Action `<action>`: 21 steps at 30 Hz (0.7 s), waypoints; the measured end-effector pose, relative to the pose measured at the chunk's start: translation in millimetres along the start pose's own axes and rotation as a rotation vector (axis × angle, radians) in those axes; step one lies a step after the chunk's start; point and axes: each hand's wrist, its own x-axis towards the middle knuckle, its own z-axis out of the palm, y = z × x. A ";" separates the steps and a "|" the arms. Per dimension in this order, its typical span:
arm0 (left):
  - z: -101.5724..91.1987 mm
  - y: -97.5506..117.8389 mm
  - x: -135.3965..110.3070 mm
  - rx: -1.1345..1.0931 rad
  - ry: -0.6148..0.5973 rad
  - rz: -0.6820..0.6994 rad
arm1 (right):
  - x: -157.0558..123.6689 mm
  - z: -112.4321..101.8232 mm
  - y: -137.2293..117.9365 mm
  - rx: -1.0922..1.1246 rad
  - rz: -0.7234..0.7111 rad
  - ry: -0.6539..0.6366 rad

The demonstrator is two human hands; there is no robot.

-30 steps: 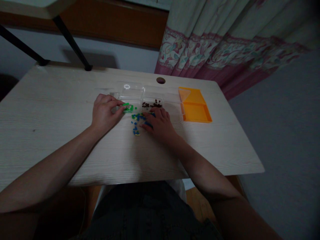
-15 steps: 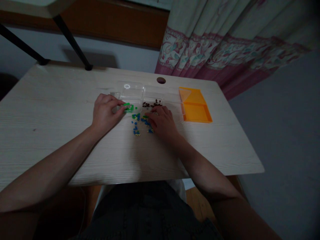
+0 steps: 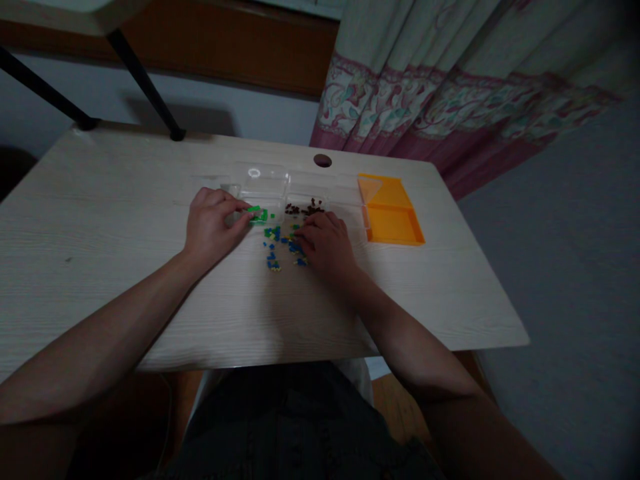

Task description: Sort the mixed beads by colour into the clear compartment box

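My left hand (image 3: 211, 225) rests on the pale wooden table (image 3: 125, 267) with its fingers curled against the near edge of a clear plastic box (image 3: 267, 190). Small green pieces (image 3: 257, 214) lie at its fingertips. My right hand (image 3: 325, 245) lies over a loose scatter of tiny blue, green and yellow pieces (image 3: 277, 247), fingers bent and pinched down onto them; whether it holds one is hidden. Dark brown pieces (image 3: 304, 208) sit in the clear compartment just beyond the right hand.
An open orange box (image 3: 390, 210) lies at the right of the clear one. A round cable hole (image 3: 322, 161) is in the table's far edge. Black legs of another table (image 3: 143, 83) stand at the back left, a patterned curtain (image 3: 450, 87) hangs at the back right.
My right hand has slid slightly right and toward the far side across the scattered pieces, uncovering some blue ones. The left hand has stayed in place.
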 end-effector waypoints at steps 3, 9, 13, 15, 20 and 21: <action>0.4 -0.3 -0.5 0.006 0.009 0.009 | 0.3 0.1 0.1 0.045 0.021 0.023; 2.7 -2.7 -2.0 0.003 0.020 0.016 | 2.1 4.3 3.0 0.166 0.053 0.059; 2.1 -1.6 -2.0 -0.011 -0.013 -0.007 | 3.1 6.1 4.9 0.201 0.055 0.074; 1.6 -0.6 -1.7 -0.003 -0.022 -0.015 | 3.3 6.3 5.2 0.210 0.055 0.070; 2.1 -1.2 -1.6 0.025 -0.013 -0.001 | 3.5 7.4 5.4 0.218 0.042 0.081; 2.4 -1.7 -1.8 0.025 -0.010 0.000 | 3.6 7.5 5.4 0.218 0.041 0.085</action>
